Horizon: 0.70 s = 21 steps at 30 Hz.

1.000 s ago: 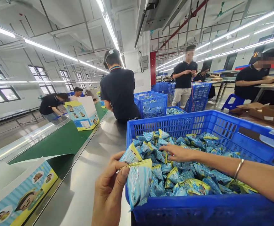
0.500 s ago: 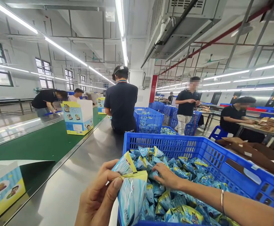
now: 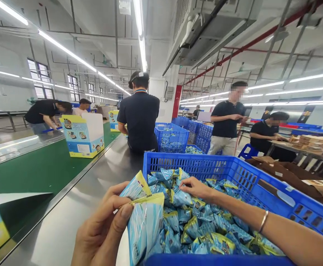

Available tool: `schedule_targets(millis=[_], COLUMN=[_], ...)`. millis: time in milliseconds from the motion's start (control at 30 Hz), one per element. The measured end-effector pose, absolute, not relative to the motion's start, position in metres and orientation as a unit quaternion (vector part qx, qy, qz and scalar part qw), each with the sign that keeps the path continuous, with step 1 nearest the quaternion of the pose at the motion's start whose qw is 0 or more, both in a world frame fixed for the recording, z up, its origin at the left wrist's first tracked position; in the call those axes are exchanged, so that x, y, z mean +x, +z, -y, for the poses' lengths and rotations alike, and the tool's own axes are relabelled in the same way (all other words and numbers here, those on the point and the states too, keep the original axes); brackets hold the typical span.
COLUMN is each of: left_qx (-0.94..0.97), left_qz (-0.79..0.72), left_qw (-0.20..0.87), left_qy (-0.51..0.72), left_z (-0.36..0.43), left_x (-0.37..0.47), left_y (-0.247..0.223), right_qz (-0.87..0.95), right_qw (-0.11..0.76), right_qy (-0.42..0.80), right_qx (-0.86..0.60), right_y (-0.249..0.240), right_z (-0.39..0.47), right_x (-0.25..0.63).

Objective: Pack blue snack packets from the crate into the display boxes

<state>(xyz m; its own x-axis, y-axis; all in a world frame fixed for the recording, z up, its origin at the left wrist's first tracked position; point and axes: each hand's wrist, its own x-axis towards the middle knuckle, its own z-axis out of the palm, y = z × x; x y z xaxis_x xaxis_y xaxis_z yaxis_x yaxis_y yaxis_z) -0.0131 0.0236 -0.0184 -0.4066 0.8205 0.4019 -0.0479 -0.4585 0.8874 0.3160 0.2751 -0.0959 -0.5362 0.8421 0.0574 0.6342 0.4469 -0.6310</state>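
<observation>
My left hand (image 3: 103,231) pinches the top edges of a bunch of light blue and yellow snack packets (image 3: 144,218) at the near left corner of a blue plastic crate (image 3: 250,177). My right hand (image 3: 196,187), with a bracelet on the wrist, reaches into the crate and grips one blue packet (image 3: 181,197) on top of the pile of packets (image 3: 205,229) that fills it.
A steel counter (image 3: 89,207) runs beside a green conveyor belt (image 3: 39,170) carrying printed cartons (image 3: 83,135). A person in a dark shirt (image 3: 140,114) stands ahead by more blue crates (image 3: 172,136). Other people work at the right and far left. Flat cardboard (image 3: 286,173) lies behind the crate.
The view has tilted up and shifted. My right hand drew back toward the near left of the pile and closed on a packet. My left hand keeps its bunch.
</observation>
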Motion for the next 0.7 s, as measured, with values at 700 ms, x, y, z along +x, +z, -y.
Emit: schedule_targets(millis=[700], left_qx=[0.465], left_qz=[-0.408], left_qw=[0.346], left_qy=[0.705], left_z=[-0.019], left_x=[-0.014], left_y=[-0.012], right_qz=[0.895], right_qw=[0.175], right_qy=[0.256], right_qx=[-0.320], right_y=[-0.116], right_z=[-0.244], right_x=[0.286])
